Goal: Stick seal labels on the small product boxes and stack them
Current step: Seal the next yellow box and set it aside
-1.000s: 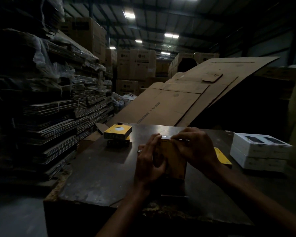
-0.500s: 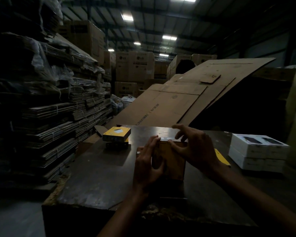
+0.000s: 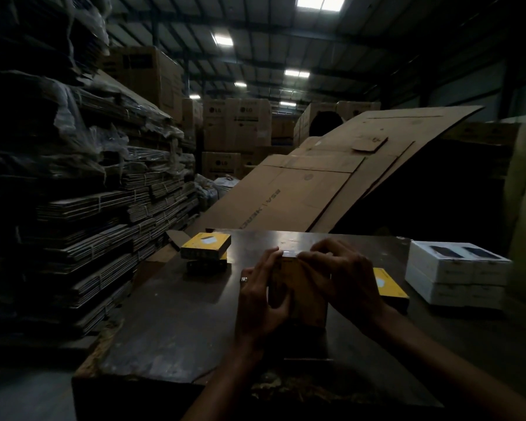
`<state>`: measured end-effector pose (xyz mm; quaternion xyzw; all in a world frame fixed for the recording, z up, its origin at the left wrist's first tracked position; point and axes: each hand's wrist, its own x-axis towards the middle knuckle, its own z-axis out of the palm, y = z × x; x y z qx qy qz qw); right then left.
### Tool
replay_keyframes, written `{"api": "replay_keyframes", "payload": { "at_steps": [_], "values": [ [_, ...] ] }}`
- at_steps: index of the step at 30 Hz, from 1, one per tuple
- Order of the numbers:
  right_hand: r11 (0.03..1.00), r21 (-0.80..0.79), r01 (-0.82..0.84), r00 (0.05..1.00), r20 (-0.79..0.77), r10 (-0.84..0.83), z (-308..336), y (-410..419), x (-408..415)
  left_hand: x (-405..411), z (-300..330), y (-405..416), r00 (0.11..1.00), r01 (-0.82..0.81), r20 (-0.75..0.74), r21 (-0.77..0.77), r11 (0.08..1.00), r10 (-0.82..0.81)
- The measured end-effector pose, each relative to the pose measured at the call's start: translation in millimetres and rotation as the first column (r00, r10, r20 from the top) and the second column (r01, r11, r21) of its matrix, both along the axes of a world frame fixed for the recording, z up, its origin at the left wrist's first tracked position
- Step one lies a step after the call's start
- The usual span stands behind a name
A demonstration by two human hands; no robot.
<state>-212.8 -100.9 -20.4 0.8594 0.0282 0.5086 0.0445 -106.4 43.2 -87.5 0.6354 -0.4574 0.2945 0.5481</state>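
On the table (image 3: pixel 170 329), both hands' grip clamps the upright yellow box (image 3: pixel 301 287)

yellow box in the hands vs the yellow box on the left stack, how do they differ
The held box stands on edge on the table; the stack box lies flat on a darker box. The left hand and right hand grip the held box, fingers at its top edge; the stack box is untouched. Both are small and yellow.
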Motion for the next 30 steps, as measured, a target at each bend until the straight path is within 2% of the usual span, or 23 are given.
{"api": "replay_keyframes", "payload": {
  "at_steps": [4,8,10,14,18,22,30],
  "values": [
    [0.997,0.015,0.075,0.995,-0.065,-0.074,4.4,2.4,7.8,-0.6,0.6,0.7,1.000,-0.008,0.009,0.008,1.000,0.007],
    [0.997,-0.022,0.077,0.991,-0.107,-0.079,9.7,-1.2,11.6,-0.1,0.4,-0.7,1.000,0.000,0.001,0.003,1.000,0.000],
    [0.999,0.012,0.031,0.989,-0.146,-0.029,10.7,-4.1,9.2,0.0,-0.4,-1.3,1.000,0.006,-0.005,0.007,1.000,-0.006],
    [0.963,0.229,-0.143,0.957,-0.217,0.193,20.6,-8.4,-2.1,-0.3,-0.7,-0.4,1.000,0.015,-0.028,0.023,1.000,-0.014],
    [0.913,0.297,-0.279,0.939,-0.114,0.324,17.1,-15.9,-1.2,-1.6,-0.9,-1.6,0.998,0.022,-0.058,0.010,1.000,-0.021],
    [0.938,0.276,-0.209,0.975,-0.011,0.221,4.8,-7.9,10.6,-3.1,0.2,-0.9,0.999,0.022,-0.043,0.002,1.000,-0.022],
    [0.860,0.452,-0.236,0.954,-0.062,0.294,12.3,-9.0,1.2,-0.9,0.5,2.2,0.998,0.025,-0.060,0.060,0.998,-0.021]
  ]
}}
